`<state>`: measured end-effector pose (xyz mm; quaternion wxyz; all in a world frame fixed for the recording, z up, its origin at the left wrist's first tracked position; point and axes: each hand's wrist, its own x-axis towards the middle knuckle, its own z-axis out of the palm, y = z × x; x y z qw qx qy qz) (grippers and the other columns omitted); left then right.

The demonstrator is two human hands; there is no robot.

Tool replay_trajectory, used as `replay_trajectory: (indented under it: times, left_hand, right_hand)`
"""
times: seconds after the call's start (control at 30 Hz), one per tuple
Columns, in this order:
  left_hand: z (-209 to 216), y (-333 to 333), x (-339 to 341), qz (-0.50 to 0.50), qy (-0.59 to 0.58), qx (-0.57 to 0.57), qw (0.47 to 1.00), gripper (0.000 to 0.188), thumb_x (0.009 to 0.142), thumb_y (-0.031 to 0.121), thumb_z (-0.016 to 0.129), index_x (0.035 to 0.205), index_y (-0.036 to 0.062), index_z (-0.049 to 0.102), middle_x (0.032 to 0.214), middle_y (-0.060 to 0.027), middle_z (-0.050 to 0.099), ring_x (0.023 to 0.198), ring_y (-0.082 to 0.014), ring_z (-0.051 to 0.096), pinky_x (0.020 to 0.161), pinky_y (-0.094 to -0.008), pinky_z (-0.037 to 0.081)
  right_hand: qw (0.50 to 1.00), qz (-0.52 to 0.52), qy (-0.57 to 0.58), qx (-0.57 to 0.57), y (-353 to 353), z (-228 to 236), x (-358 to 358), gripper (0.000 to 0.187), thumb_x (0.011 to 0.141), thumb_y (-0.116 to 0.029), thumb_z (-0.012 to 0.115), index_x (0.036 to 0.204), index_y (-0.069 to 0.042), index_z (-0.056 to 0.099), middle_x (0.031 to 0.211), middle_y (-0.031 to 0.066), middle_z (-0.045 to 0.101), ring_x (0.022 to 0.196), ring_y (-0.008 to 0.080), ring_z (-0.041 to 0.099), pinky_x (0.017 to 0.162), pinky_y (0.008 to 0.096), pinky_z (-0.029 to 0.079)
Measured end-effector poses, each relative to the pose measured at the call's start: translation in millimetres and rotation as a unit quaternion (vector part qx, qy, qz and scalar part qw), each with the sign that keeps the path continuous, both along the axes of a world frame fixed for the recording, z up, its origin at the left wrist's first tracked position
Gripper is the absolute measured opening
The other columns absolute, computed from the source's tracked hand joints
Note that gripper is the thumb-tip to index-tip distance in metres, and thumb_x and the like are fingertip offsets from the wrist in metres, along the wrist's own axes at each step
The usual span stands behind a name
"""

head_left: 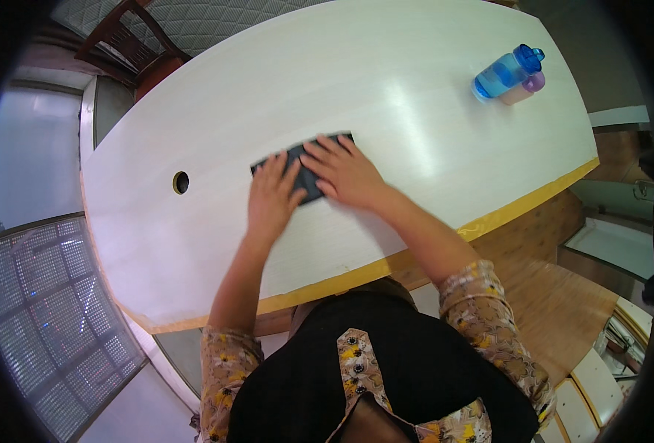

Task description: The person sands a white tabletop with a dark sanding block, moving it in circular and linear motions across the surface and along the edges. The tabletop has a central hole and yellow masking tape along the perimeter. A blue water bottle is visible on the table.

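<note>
A flat, dark rectangular piece [308, 179], which looks like folded cloth, lies on the white table [216, 244]. My left hand [271, 196] rests on its left part, fingers spread and pointing away from me. On the right part lies my right hand [345, 171], palm down, with its fingers stretched out and apart. Both hands press flat on the piece without gripping it, and they cover much of its surface.
At the far right stand a blue water bottle [500, 77] and, partly behind it, a pinkish bottle with a purple lid [534, 82]. A round hole [181, 182] pierces the tabletop at left. Yellow tape [519, 203] runs along the near edge. A wooden chair [131, 48] stands beyond.
</note>
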<state>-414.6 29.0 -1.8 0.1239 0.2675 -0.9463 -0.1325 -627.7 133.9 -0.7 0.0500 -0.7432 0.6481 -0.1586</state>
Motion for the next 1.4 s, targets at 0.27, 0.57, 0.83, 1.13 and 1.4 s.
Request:
replay_trajectory:
  times: [0.27, 0.57, 0.83, 1.13, 1.4]
  left_hand:
    - [0, -15, -19, 0.028, 0.095, 0.002, 0.995, 0.042, 0.086, 0.017, 0.08, 0.127, 0.0124, 0.072, 0.129, -0.0081, 0.063, 0.122, -0.0311, 0.058, 0.101, -0.046, 0.046]
    - [19, 117, 43, -0.028, 0.036, 0.091, 0.995, 0.041, 0.08, 0.013, 0.082, 0.119, 0.0152, 0.074, 0.117, -0.0084, 0.063, 0.111, -0.0308, 0.059, 0.094, -0.0453, 0.046]
    - [8, 48, 12, 0.0, 0.045, 0.001, 0.999, 0.04, 0.084, 0.017, 0.08, 0.123, 0.0184, 0.073, 0.123, -0.0066, 0.064, 0.116, -0.0294, 0.059, 0.095, -0.0443, 0.047]
    - [0, -36, -47, 0.103, 0.084, 0.001, 0.991, 0.031, 0.089, 0.016, 0.077, 0.12, 0.0168, 0.074, 0.124, -0.0043, 0.064, 0.119, -0.0295, 0.057, 0.098, -0.045, 0.046]
    - [0, 83, 18, 0.011, 0.063, 0.057, 0.996, 0.03, 0.085, 0.013, 0.076, 0.115, 0.0181, 0.074, 0.116, -0.0043, 0.063, 0.115, -0.0282, 0.058, 0.094, -0.046, 0.044]
  right_hand:
    - [0.999, 0.01, -0.031, 0.003, -15, -4, -21, 0.051, 0.1, -0.029, 0.065, 0.149, -0.015, 0.059, 0.162, 0.0042, 0.046, 0.153, 0.0278, 0.036, 0.127, 0.0515, 0.025]
    - [0.991, 0.03, -0.101, 0.086, 132, 24, 35, 0.054, 0.091, -0.018, 0.072, 0.144, -0.016, 0.062, 0.159, 0.0056, 0.05, 0.151, 0.0275, 0.039, 0.124, 0.0494, 0.03]
    - [0.995, 0.044, -0.08, -0.026, 53, -6, -3, 0.052, 0.085, -0.01, 0.071, 0.137, -0.017, 0.068, 0.152, 0.0071, 0.057, 0.142, 0.0317, 0.05, 0.113, 0.0496, 0.042]
    - [0.99, 0.004, -0.12, -0.079, -56, -18, -43, 0.033, 0.087, -0.012, 0.07, 0.119, -0.017, 0.079, 0.138, 0.0036, 0.067, 0.129, 0.0294, 0.058, 0.105, 0.0444, 0.048]
    - [0.986, 0.053, -0.122, -0.1, 80, -9, 4, 0.041, 0.076, -0.005, 0.072, 0.115, -0.015, 0.079, 0.125, 0.0041, 0.072, 0.099, 0.0272, 0.061, 0.086, 0.0406, 0.051]
